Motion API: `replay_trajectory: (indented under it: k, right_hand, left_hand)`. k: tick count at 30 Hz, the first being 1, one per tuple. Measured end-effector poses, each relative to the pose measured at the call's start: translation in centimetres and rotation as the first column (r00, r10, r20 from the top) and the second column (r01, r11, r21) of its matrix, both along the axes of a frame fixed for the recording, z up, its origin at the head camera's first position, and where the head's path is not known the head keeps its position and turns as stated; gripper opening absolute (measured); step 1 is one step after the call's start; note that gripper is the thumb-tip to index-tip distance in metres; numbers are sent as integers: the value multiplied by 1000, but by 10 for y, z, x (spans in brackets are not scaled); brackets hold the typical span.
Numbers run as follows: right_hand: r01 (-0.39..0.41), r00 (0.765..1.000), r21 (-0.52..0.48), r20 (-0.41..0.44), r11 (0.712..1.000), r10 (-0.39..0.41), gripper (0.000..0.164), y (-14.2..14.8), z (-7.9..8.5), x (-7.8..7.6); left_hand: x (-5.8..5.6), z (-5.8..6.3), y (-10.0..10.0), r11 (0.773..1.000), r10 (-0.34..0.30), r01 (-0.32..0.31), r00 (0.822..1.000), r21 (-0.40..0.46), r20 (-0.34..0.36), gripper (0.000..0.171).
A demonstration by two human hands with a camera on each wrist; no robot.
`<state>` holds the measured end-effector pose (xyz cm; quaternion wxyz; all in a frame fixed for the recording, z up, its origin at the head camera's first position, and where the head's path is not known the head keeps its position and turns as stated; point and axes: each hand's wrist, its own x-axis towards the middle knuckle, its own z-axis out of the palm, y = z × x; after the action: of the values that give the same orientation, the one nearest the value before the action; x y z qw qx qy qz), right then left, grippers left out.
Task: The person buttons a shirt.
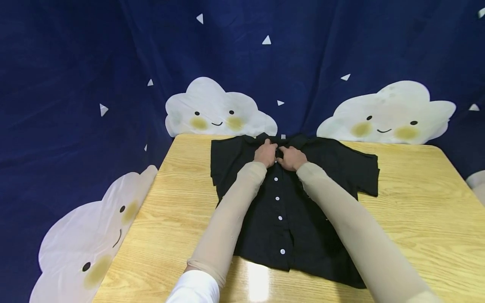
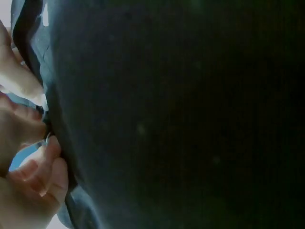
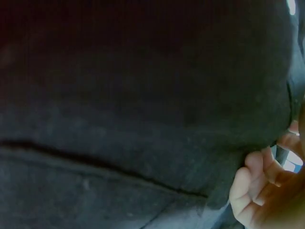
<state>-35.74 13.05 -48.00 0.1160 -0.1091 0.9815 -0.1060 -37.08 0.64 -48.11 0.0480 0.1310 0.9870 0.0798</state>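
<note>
A black short-sleeved shirt lies front up, its collar at the far side and its hem towards me. White buttons run down its front. Just below the collar, my left hand pinches the cloth at the front opening. Beside it, my right hand pinches the same edge from the right, fingers curled; the right wrist view shows its bent fingers against the black cloth. Fingertips of both hands meet closely at the left edge of the left wrist view. The exact spot they grip is partly hidden.
The shirt lies on a light wooden table, with its collar near the far edge. Behind hangs a dark blue curtain printed with white clouds and small triangles. A bright reflection shows on the tabletop near the hem.
</note>
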Motion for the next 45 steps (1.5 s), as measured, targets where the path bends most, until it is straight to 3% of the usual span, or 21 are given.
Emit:
replay_trajectory:
  k: [12, 16, 23, 28, 37, 45]
  right_hand:
    - [-74, 994, 20, -79, 997, 75, 42, -6, 0, 2]
    - [-26, 997, 15, -67, 1000, 27, 40, -9, 1, 4]
    - [129, 991, -26, -34, 991, -130, 52, -16, 4, 2]
    - [177, 984, -58, -4, 983, -177, 49, -17, 5, 1]
    - [183, 980, -97, -64, 978, -190, 43, -8, 8, 0]
    - [103, 983, -79, -142, 992, -114, 24, -3, 1, -1]
  left_hand:
    - [1, -2, 1, 994, 96, -91, 992, 64, -77, 10]
    - [2, 0, 3, 993, 98, -93, 993, 70, -69, 7]
    - [5, 2, 1, 990, 120, -113, 989, 83, -85, 10]
    - [6, 3, 0, 989, 123, -116, 989, 95, -81, 9]
    - [6, 6, -2, 983, 147, -133, 983, 131, -110, 5]
    - [7, 7, -1, 985, 105, -90, 990, 147, -97, 7]
